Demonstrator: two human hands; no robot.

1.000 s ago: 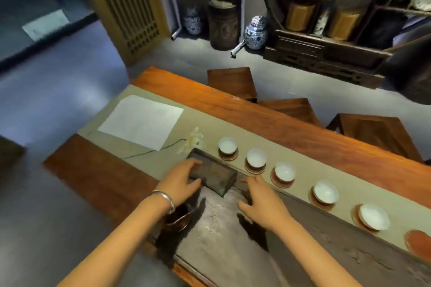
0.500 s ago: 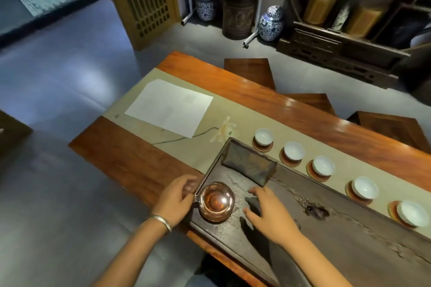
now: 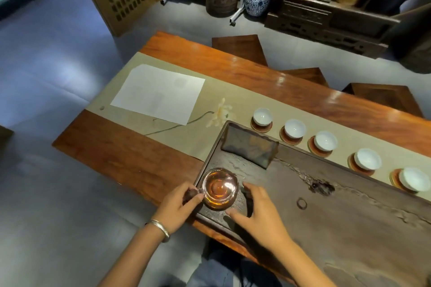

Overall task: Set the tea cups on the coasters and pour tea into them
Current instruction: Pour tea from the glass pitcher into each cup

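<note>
A glass pitcher (image 3: 219, 187) with amber tea stands on the near left corner of the dark stone tea tray (image 3: 349, 212). My left hand (image 3: 179, 205) grips the pitcher's dark handle at its left side. My right hand (image 3: 256, 212) rests beside the pitcher on its right, fingers spread and touching its wall. Several white tea cups (image 3: 262, 116) (image 3: 295, 128) (image 3: 325, 140) (image 3: 367, 159) (image 3: 414, 178) sit in a row on round brown coasters (image 3: 261, 126) along the beige runner (image 3: 210, 142), beyond the tray.
A folded dark cloth (image 3: 250, 148) lies at the tray's far left corner. A white paper sheet (image 3: 158, 93) and a pale flower sprig (image 3: 218, 113) lie on the runner to the left. Wooden stools (image 3: 238, 48) stand behind the wooden table (image 3: 121, 149).
My left hand has closed on the pitcher's handle. My right hand has moved from the tray surface to the pitcher's right side. The view has shifted slightly.
</note>
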